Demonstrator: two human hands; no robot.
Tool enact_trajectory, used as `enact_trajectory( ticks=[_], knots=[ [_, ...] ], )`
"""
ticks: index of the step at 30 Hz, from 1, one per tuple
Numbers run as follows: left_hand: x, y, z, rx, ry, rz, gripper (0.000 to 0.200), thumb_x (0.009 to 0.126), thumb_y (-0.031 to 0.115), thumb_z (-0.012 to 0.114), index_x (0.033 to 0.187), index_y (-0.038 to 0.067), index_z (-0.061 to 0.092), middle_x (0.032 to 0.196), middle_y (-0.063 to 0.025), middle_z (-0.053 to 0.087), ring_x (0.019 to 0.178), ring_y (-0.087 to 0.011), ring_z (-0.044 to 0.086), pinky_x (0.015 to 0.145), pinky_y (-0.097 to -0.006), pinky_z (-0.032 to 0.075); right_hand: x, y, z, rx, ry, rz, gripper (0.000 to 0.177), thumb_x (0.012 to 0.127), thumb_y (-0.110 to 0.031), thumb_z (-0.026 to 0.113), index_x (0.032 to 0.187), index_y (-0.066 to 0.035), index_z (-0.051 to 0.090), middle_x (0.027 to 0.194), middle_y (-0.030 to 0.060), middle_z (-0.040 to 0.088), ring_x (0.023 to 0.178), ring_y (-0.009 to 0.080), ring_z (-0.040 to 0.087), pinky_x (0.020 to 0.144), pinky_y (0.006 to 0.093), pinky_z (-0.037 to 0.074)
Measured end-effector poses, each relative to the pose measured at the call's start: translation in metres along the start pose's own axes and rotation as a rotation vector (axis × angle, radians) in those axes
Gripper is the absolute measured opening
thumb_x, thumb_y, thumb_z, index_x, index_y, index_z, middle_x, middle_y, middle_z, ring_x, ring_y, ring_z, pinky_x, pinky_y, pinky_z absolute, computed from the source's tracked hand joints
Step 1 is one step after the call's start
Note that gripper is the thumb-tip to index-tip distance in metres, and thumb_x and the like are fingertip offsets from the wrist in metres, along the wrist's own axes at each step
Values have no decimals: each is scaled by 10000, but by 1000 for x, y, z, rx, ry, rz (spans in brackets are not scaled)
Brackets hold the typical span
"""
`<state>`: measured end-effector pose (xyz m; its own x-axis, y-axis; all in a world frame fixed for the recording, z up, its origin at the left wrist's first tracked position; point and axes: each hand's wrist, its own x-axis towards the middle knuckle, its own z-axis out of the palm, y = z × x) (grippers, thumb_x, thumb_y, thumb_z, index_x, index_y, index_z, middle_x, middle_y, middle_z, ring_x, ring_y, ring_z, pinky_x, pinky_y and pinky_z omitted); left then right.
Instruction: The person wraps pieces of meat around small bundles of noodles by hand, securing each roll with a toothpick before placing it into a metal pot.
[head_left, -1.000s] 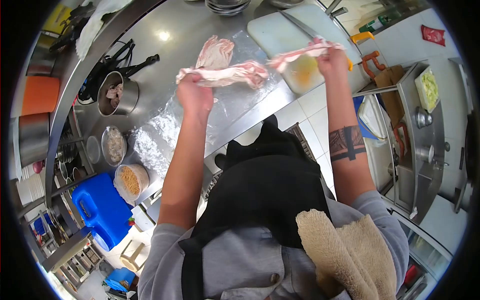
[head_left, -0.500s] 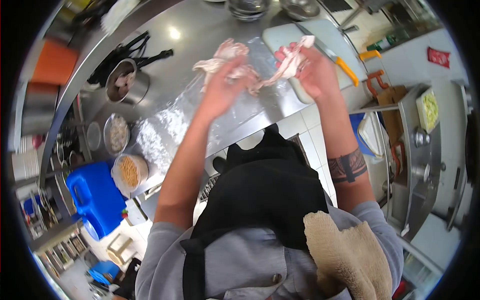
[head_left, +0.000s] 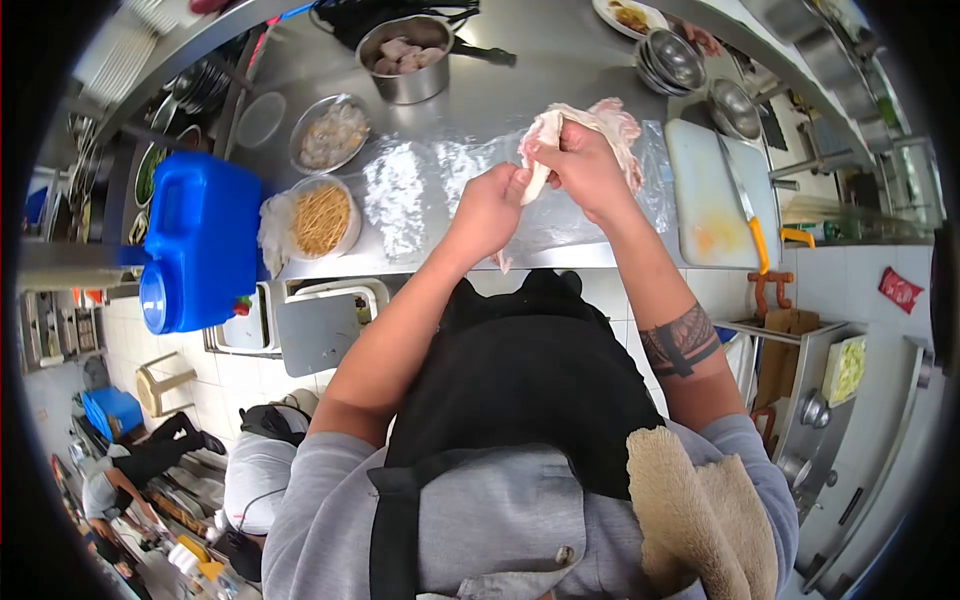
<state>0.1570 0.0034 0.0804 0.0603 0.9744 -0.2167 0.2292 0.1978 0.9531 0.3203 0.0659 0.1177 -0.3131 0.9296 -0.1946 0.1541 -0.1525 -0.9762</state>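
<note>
A thin, floppy piece of pale pink raw meat is stretched between my hands above the steel counter. My right hand is closed on its near part, and a bunched flap rises over the fingers. Beside it, my left hand pinches the meat's lower end between thumb and fingers. A small pink strip hangs below my left hand at the counter edge. Under both hands lies a clear plastic sheet, with white powder spread over its left part.
Left are a toothpick tub, a bowl of shrimp-like pieces, a pot of meat chunks and a blue jug. Right, a yellow-handled knife lies on a white cutting board. Another person's hand shows behind metal bowls.
My hands have come together, the right leaving the space over the cutting board. The meat is now lifted and gathered between them. My view has turned, shifting the counter items rightward.
</note>
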Motion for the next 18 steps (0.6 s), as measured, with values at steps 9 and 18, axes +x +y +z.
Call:
enact_trajectory(
  ticks=[9,18],
  knots=[
    [-27,-30,-67,-426,-90,84,274,1060,225,689,1157,-28,727,954,-82,765,758,-132,722,674,-296,600,-3,-11,73,-209,-114,47,209,967,-197,692,997,3,744,792,20,697,698,90,607,619,280,465],
    [-38,-22,-99,-468,-64,80,220,1053,26,579,1238,-25,685,982,-99,769,855,-153,739,734,-290,591,5,-22,110,154,-28,-72,217,1021,-178,672,990,29,730,865,86,734,746,141,678,639,314,516]
  ],
)
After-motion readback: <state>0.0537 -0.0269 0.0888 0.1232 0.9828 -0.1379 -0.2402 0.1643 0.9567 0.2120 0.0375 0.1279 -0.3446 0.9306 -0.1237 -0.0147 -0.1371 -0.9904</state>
